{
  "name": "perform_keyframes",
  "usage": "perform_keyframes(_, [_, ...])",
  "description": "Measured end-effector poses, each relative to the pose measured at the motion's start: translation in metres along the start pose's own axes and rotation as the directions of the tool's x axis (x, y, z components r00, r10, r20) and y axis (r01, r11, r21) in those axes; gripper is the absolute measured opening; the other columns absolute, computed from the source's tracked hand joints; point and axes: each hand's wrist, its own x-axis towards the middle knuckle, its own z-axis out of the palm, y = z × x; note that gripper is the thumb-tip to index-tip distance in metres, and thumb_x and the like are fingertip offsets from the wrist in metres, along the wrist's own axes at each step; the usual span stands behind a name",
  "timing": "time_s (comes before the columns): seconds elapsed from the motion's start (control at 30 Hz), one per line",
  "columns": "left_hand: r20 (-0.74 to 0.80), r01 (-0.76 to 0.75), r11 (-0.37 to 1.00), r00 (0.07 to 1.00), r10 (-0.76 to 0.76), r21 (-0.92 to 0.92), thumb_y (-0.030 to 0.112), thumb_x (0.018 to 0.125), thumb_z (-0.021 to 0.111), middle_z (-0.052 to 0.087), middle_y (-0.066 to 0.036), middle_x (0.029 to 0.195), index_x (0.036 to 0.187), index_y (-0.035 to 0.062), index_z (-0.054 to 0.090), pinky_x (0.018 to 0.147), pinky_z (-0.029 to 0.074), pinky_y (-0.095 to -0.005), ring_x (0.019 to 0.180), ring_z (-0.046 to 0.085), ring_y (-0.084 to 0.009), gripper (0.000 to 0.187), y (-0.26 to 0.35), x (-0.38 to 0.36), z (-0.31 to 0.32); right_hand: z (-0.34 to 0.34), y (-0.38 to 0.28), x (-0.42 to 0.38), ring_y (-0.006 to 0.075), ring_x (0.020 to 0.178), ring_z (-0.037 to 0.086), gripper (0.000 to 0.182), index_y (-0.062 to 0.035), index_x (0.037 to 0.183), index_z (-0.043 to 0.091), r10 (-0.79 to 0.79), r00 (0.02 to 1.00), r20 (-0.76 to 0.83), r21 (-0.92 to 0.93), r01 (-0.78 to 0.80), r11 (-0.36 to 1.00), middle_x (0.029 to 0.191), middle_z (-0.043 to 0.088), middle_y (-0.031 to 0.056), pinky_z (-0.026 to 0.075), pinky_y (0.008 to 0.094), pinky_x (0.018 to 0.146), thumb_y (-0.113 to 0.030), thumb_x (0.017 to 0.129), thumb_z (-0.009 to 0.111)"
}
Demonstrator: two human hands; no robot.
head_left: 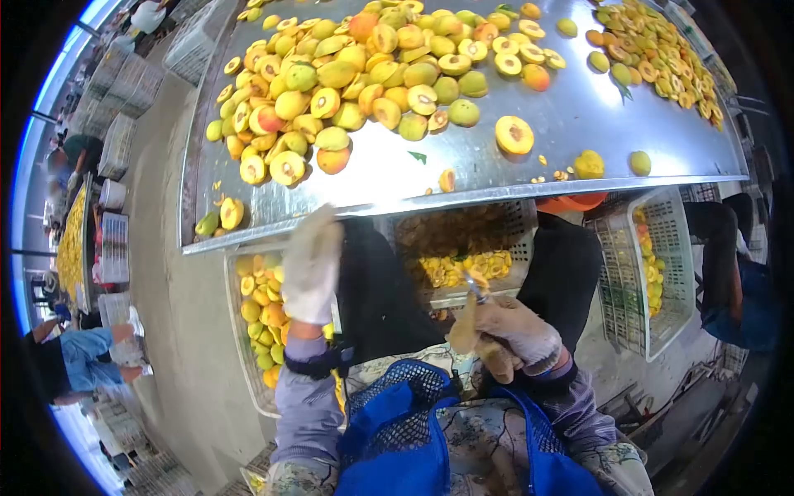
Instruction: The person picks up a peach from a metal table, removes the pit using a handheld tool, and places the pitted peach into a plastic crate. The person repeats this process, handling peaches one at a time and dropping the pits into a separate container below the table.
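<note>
Head view: my right hand [514, 332] is gripping a knife [476, 288], my left fingers [313, 248] are reaching, loosely spread and holding nothing, toward fruit [231, 212] at the surface [579, 124] edge.

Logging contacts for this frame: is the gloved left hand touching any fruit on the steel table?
Apart: head view shows left hand raised below the steel table edge, clear of the fruit.

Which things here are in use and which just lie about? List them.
In use: left hand raised at the metal table's edge; right hand, grip shut on a knife; halved fruit pile.
Lying about: stacked crates; side crate; fruit scraps.
</note>
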Motion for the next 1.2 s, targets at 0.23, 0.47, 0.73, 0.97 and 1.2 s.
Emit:
perform_keyframes(0.23, [0.593, -0.528, 0.842, 0.713, 0.373, 0.106, 0.013, 0.092, 0.057, 0.062, -0.012, 0.121, 0.119, 0.0180, 0.065, 0.092, 0.047, -0.0370, 0.107, 0.060, -0.0315, 0.029, 0.058, 0.124, 0.110, -0.013, -0.001, -0.010, 0.0089, 0.042, 0.054, 0.032, -0.0010, 0.097, 0.063, -0.027, 0.999, -0.039, -0.066, 0.024, 0.998, 0.062, 0.061, 0.0019, 0.040, 0.0200, 0.038, -0.031, 0.098, 0.052])
perform_keyframes(0.47, [0.720, -0.281, 0.957, 0.678, 0.144, 0.073, 0.016, 0.092, 0.055, 0.065, -0.012, 0.105, 0.121, 0.0122, 0.062, 0.077, 0.050, -0.0331, 0.090, 0.064, -0.0209, 0.030, 0.056, 0.140, 0.116, -0.035, 0.002, -0.015, 0.0095, 0.044, 0.055, 0.029, -0.0013, 0.098, 0.063, -0.127, 0.986, -0.108, -0.020, 0.126, 0.992, 0.062, 0.061, 0.0026, 0.042, 0.0221, 0.041, -0.028, 0.097, 0.052])
perform_keyframes(0.73, [0.798, -0.079, 0.987, 0.581, 0.157, -0.137, 0.026, 0.089, 0.062, 0.060, -0.018, 0.124, 0.114, 0.0010, 0.066, 0.102, 0.041, -0.0358, 0.118, 0.055, -0.0283, 0.036, 0.095, 0.104, 0.068, -0.037, -0.019, -0.009, 0.0123, 0.043, 0.056, 0.028, -0.0039, 0.092, 0.061, -0.132, 0.967, -0.216, -0.241, 0.078, 0.967, 0.059, 0.059, 0.0063, 0.042, 0.0226, 0.040, -0.030, 0.094, 0.052])
perform_keyframes(0.97, [0.384, -0.511, 0.846, 0.820, 0.425, 0.152, 0.028, 0.090, 0.057, 0.046, -0.017, 0.143, 0.137, 0.0058, 0.047, 0.110, 0.034, -0.0404, 0.131, 0.042, -0.0368, 0.054, 0.090, 0.171, 0.167, -0.032, -0.027, -0.004, 0.0146, 0.046, 0.058, 0.033, -0.0041, 0.098, 0.056, -0.050, 0.961, -0.274, -0.208, -0.008, 0.978, 0.061, 0.059, 0.0073, 0.046, 0.0249, 0.041, -0.036, 0.092, 0.057])
perform_keyframes(1.2, [0.665, -0.384, 0.803, 0.747, -0.019, 0.455, 0.030, 0.088, 0.059, 0.048, -0.015, 0.139, 0.142, 0.0091, 0.041, 0.102, 0.042, -0.0402, 0.125, 0.048, -0.0310, 0.060, 0.125, 0.192, 0.168, -0.050, -0.020, -0.002, 0.0113, 0.064, 0.060, 0.032, -0.0042, 0.098, 0.056, -0.143, 0.937, -0.319, -0.296, 0.045, 0.954, 0.073, 0.061, 0.0040, 0.047, 0.0255, 0.059, -0.035, 0.091, 0.059])
